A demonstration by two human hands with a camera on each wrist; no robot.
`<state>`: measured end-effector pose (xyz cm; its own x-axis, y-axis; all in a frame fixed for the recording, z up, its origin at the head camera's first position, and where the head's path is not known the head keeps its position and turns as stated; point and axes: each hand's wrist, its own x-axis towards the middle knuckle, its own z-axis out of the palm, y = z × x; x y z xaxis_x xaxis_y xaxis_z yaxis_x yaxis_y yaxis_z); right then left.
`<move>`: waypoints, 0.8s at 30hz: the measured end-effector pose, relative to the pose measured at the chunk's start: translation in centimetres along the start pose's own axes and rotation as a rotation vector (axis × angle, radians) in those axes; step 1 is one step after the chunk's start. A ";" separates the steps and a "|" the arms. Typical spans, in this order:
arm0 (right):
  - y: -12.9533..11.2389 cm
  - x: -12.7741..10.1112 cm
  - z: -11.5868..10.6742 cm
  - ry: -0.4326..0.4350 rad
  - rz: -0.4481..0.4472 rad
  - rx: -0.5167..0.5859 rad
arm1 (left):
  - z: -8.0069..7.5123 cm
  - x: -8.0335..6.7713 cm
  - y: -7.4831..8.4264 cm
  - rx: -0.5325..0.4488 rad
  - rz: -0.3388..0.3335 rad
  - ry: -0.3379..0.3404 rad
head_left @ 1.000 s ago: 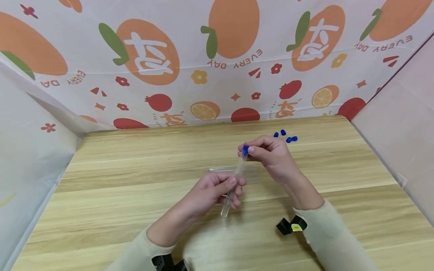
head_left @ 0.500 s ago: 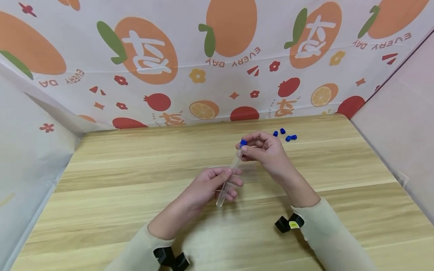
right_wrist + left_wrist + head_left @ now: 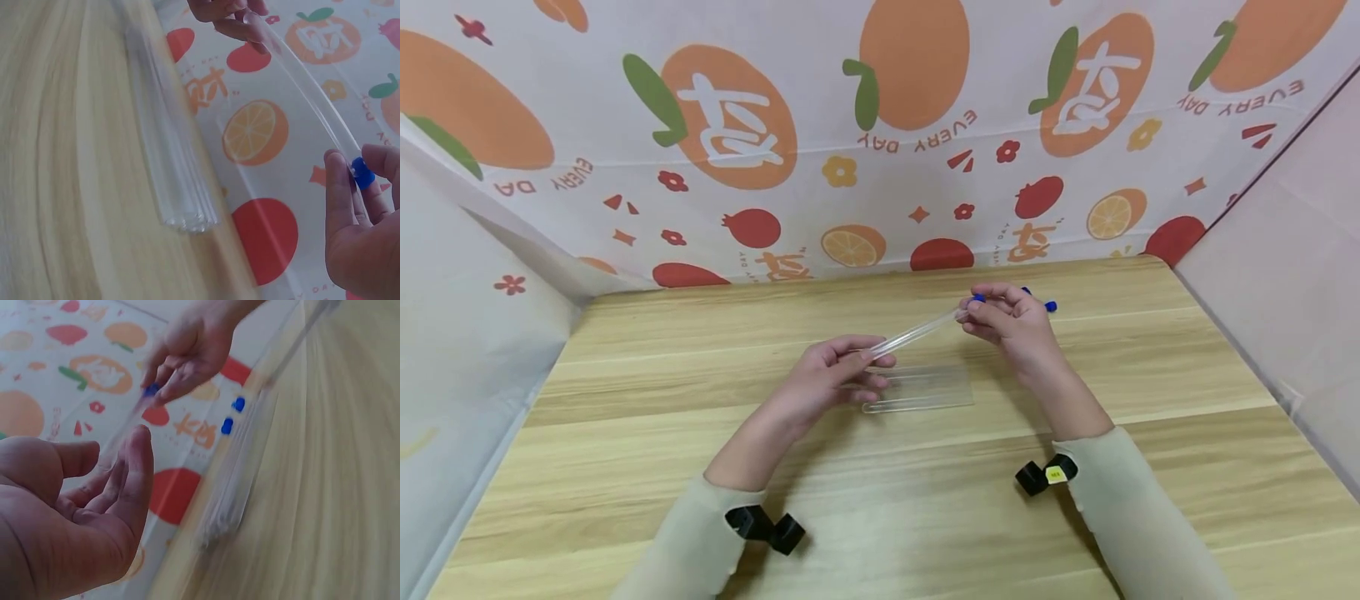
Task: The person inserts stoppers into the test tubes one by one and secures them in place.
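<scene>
Hands: left hand (image 3: 831, 379) and right hand (image 3: 1011, 321) pinch capped tube (image 3: 917, 335) ends | above table (image 3: 625, 400) centre, edges far

A: Light, head view?
B: Bright, even, diffuse; soft faint shadows under the forearms on the pale wooden worktop (image 3: 625, 392). Wide-angle bowing at the edges.

A: Wrist views?
B: Motion-smeared. The stack of clear plastic tubes (image 3: 169, 156) streaks; the near left hand (image 3: 69, 512) looms soft-focus.
</scene>
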<state>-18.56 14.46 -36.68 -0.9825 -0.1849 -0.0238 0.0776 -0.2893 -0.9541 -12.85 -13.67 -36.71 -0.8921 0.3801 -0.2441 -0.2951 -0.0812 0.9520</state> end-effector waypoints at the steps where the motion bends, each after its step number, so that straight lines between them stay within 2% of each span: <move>1: 0.1 0.1 -0.1 -0.006 0.008 -0.005 | -0.3 0.1 0.0 0.009 0.000 0.018; 7: 0.5 0.6 -0.3 -0.029 0.043 -0.058 | -1.4 1.1 0.2 0.035 -0.006 0.088; 10: 0.6 1.2 -0.1 -0.012 0.064 -0.063 | -1.8 1.7 0.3 0.038 -0.009 0.104; 17: 0.4 4.6 1.0 0.096 0.152 -0.050 | -2.1 3.1 0.5 0.129 -0.059 0.049; 21: 0.2 6.7 2.0 0.103 0.202 -0.128 | -2.3 4.1 1.0 0.196 -0.085 0.018; 24: 0.3 8.0 2.9 0.079 0.225 -0.159 | -2.2 5.0 1.4 0.249 -0.096 0.025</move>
<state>-25.91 10.13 -36.25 -0.9542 -0.1524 -0.2576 0.2739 -0.0975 -0.9568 -18.45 -13.92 -37.01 -0.8733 0.3515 -0.3372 -0.2887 0.1841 0.9396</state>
